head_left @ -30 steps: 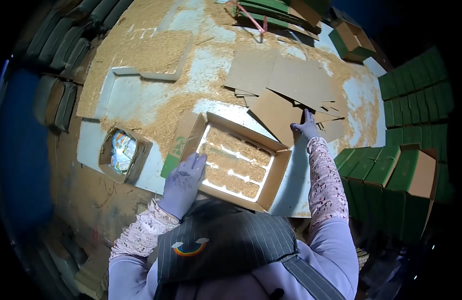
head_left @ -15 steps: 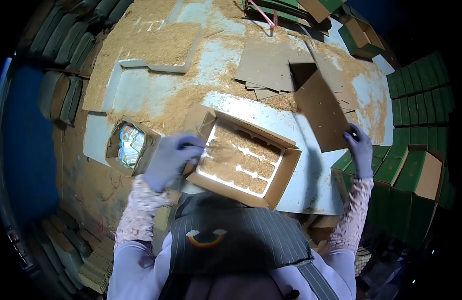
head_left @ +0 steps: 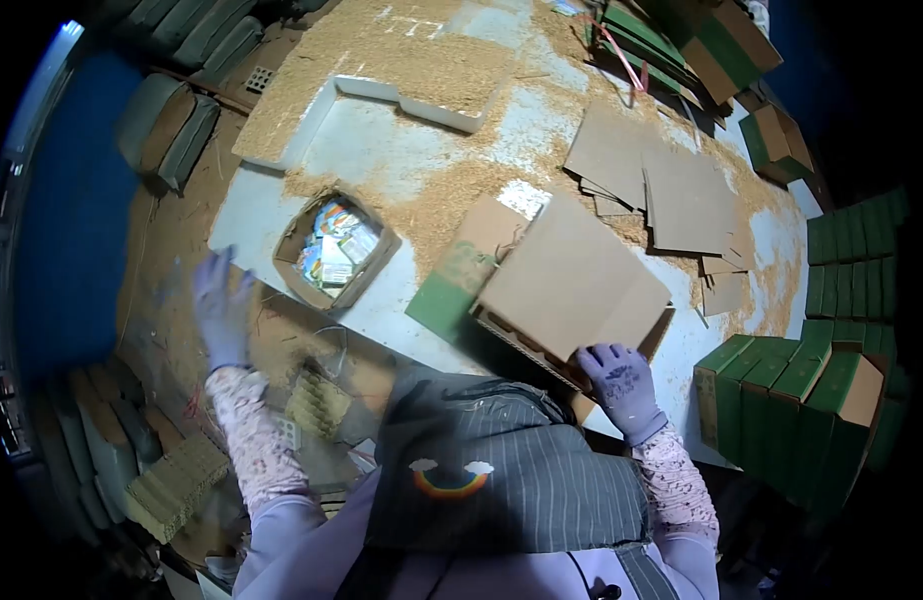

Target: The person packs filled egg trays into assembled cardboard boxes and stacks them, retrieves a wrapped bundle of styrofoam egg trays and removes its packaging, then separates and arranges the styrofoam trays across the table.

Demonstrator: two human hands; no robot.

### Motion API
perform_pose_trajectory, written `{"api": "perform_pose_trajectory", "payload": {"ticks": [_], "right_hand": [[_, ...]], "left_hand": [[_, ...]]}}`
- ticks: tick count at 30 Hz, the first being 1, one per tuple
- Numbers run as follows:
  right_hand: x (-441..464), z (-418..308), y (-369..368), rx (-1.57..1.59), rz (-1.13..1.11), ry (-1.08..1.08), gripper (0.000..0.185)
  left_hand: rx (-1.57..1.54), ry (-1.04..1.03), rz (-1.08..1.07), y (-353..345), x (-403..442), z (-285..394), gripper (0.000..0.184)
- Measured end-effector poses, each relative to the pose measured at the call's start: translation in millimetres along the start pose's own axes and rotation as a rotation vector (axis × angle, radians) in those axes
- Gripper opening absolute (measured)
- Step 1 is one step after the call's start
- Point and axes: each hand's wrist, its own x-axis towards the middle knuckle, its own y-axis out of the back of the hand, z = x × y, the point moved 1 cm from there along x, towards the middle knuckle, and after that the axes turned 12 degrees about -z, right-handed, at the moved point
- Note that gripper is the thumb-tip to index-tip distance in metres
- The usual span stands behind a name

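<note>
A flat brown cardboard sheet (head_left: 571, 275) lies over the open top of a cardboard box and hides what is inside. The box's green-and-brown flap (head_left: 451, 280) sticks out on the left. My right hand (head_left: 623, 392), in a purple glove, is closed on the sheet's near right corner at the box rim. My left hand (head_left: 221, 310), gloved too and a little blurred, is off the table's left edge with its fingers spread and nothing in them. Nearest to it stands a small open carton (head_left: 286, 265) with colourful packets (head_left: 336, 248) inside.
Loose cardboard sheets (head_left: 686, 200) lie at the back right of the table. Sawdust-like material (head_left: 421, 45) covers the far part around a white frame (head_left: 316, 120). Green boxes (head_left: 781, 385) are stacked on the right; filled bags (head_left: 161, 130) stand at the left.
My right hand has brought the cardboard sheet from the right onto the box, covering its filled white tray. My left hand has moved away from the box to the left. The view has shifted.
</note>
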Motion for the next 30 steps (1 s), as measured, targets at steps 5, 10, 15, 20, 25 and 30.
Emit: {"api": "perform_pose_trajectory", "payload": {"ticks": [5, 10, 15, 20, 25, 30], "right_hand": [[-0.5, 11.1, -19.3, 0.176, -0.592, 0.050, 0.035], [47.8, 0.7, -33.1, 0.360, -0.112, -0.226, 0.068], [61.8, -5.0, -45.8, 0.228, -0.297, -0.335, 0.078], [43.6, 9.2, -36.6, 0.410, -0.127, -0.328, 0.063], [24.0, 6.7, -24.9, 0.390, 0.003, -0.300, 0.058], [13.4, -3.6, -8.7, 0.437, 0.098, -0.281, 0.052]], "left_hand": [[-0.186, -0.032, -0.416, -57.4, 41.8, 71.4, 0.032], [0.181, 0.204, -0.336, -131.6, 42.4, 52.8, 0.043], [-0.288, 0.268, -0.470, -108.7, 41.7, 42.9, 0.027], [-0.129, 0.198, -0.280, -68.2, 34.4, 64.1, 0.023], [0.263, -0.065, 0.178, -40.9, 33.7, 120.5, 0.036], [-0.074, -0.712, -0.061, -16.1, -3.5, 253.6, 0.036]]}}
